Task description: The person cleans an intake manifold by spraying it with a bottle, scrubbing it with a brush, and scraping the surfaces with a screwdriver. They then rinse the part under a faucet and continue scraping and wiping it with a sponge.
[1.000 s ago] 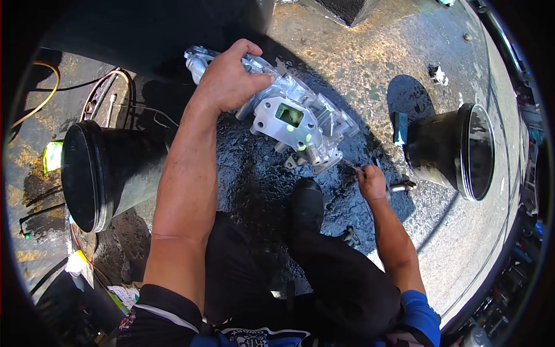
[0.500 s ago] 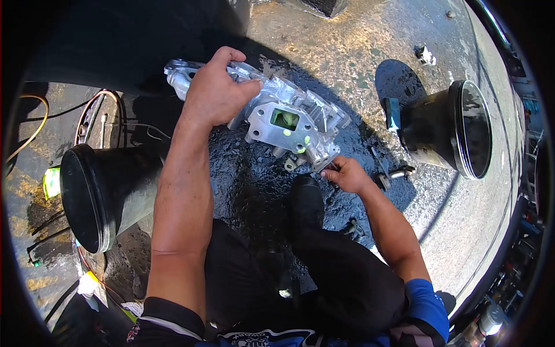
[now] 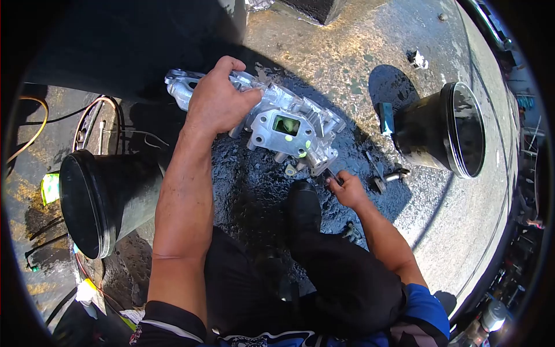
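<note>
A silvery cast-metal engine part, like an intake manifold [image 3: 298, 118], is held up over the wet ground by my left hand [image 3: 222, 101], which is wrapped round its upper left section. Its flat flange faces me, with a square port and yellow-green marks beside it. At the part's lower right end, my right hand [image 3: 346, 188] pinches a thin dark rod-like tool [image 3: 332, 173]; its tip reaches toward the part's end. My black boot [image 3: 304, 205] is just below the part.
A black bucket [image 3: 87, 205] lies tipped at the left, another bucket [image 3: 448, 130] at the right. Near the right one are a blue block [image 3: 386, 117] and loose metal parts [image 3: 393, 176]. Hoses [image 3: 87, 115] run along the left. A small metal piece [image 3: 417, 59] lies farther back.
My right hand has drawn back a little, down from the part's end, so more of the thin tool shows. The left hand keeps its grip on the part.
</note>
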{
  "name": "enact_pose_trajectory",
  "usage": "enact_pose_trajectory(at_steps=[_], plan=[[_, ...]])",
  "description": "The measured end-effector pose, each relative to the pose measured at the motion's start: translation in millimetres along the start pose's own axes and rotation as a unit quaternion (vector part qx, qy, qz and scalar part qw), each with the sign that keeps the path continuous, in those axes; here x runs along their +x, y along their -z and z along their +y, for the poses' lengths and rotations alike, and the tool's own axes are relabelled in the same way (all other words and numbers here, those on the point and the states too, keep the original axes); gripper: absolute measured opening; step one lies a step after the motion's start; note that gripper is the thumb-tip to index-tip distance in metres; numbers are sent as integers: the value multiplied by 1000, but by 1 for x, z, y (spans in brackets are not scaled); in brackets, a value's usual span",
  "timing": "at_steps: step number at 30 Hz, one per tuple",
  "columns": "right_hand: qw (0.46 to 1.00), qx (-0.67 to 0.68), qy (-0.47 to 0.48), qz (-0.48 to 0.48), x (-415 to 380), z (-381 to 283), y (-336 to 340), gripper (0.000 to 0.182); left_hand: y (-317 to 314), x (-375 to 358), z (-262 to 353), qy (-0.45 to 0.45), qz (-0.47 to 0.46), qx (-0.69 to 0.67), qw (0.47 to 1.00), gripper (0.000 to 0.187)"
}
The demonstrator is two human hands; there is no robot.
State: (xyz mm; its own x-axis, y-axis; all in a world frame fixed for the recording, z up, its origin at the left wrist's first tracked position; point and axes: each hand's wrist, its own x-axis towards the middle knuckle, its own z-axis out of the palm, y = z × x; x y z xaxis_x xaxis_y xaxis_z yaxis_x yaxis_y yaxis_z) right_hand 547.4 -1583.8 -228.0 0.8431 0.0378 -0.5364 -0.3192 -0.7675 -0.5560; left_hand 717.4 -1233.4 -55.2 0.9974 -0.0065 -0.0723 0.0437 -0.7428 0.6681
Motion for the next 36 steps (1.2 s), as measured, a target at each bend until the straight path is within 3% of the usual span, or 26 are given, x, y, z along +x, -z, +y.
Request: enact_pose_trajectory(at_steps=[5,8,12,13,16,17,20,21,24,28,29,33,36], plan=[[991,-59,53,105,8,-32,-1,37,-4,-3,6,0,10,-21,1000,59],[994,-73,18,85,-6,-14,3,35,-2,-5,13,-1,-7,-18,1000,58],[990,-45,83,101,9,-24,-13,36,-6,-11,14,-19,11,-3,1000,56],[993,-48,49,96,7,-28,-7,37,-2,-10,18,27,-24,-47,998,54],[993,-69,19,89,-9,-1,-4,36,-2,-10,14,-5,-11,-29,1000,50],[995,-78,-7,54,-7,-1,-6,37,-5,-10,10,-19,-4,-30,999,50],[995,-68,79,-4,12,-26,5,38,-7,-15,14,-19,-35,-95,995,51],[992,-16,62,-107,12,-19,10,37,-4,-16,18,-13,-43,-88,995,52],[978,-17,97,-186,18,-11,12,37,-7,-21,9,-100,-21,-30,994,50],[948,1,99,-304,32,-6,5,38,-9,-20,5,-84,-53,-96,990,52],[946,9,40,-320,32,0,10,37,-12,-20,2,-85,-28,-120,989,51],[934,-73,116,-331,58,-17,20,33,-14,-22,-6,-113,-21,-92,989,50],[920,-71,54,-381,53,-10,15,35,-11,-21,-10,-111,-44,-132,984,50]])
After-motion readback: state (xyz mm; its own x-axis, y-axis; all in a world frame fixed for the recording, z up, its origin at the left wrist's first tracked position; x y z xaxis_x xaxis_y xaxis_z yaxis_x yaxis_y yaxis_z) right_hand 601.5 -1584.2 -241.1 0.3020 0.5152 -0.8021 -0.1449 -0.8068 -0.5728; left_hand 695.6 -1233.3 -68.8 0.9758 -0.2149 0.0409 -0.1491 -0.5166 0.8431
